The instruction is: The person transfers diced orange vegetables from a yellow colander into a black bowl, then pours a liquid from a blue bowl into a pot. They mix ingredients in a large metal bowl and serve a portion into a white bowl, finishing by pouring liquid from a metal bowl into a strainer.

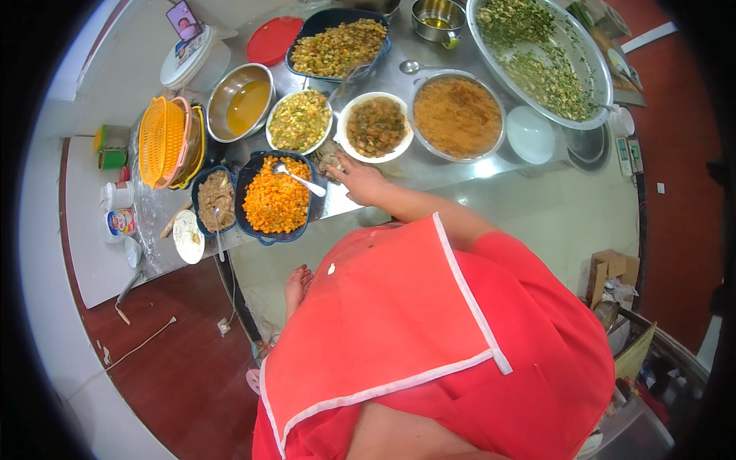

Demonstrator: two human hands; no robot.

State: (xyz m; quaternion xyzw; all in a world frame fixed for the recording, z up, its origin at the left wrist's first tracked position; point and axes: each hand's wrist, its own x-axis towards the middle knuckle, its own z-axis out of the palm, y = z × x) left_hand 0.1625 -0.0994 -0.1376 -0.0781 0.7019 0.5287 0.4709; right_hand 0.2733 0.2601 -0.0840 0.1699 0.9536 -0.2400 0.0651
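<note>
My right hand (363,183) reaches over the front edge of the steel table, its fingers on a crumpled greyish rag (329,157). The rag lies between a white bowl of chopped brown filling (376,127), a bowl of yellow-green chopped filling (299,121) and a dark blue dish of diced orange vegetables (276,198). A spoon (300,179) rests in the orange dish, its handle over the rim towards my hand. My left hand (298,284) hangs low beside my red apron (379,310), apparently empty, with loosely bent fingers; the apron partly hides that arm.
Brown shredded filling (458,118) and a big basin of greens (537,63) stand at right. At left are a steel bowl of yellow liquid (241,103), stacked plastic baskets (164,142) and a minced-filling dish (215,198). A cable (141,348) lies on the red floor.
</note>
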